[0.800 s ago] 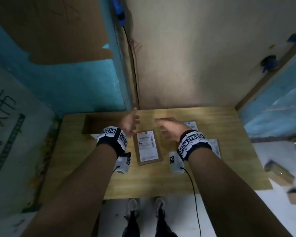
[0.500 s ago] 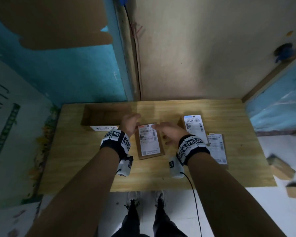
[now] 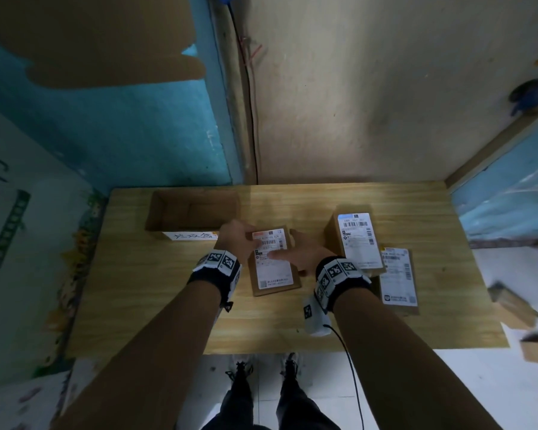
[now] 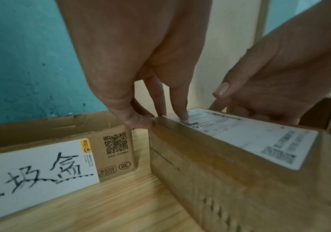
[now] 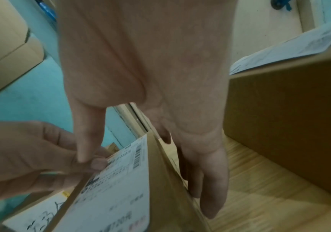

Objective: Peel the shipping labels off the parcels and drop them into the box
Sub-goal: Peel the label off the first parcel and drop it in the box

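Since the earlier frames both hands have come down from hovering above the table (image 3: 385,321) onto the middle parcel (image 3: 274,287), which lies flat at the centre of the table, at about 4 o'clock from the open cardboard box (image 3: 156,212).

The left hand (image 3: 236,240) takes the parcel's far left corner, thumb against the side and fingertips (image 4: 184,117) on the edge of the shipping label (image 3: 272,265). The right hand (image 3: 305,252) clasps the parcel's right side, thumb across the label and fingers curled down the wall.

The label is probably thin adhesive paper, light, limp and easy to tear, so I would lift it at a corner with a fingernail and peel it slowly and low. The stiff carton should take a firm hold.

Two more labelled parcels (image 3: 357,240) sit at 3 o'clock.

Whether any corner has lifted yet is hard to tell, since the fingers cover it. The label print is blurred, and the box's inside is too dark to judge.
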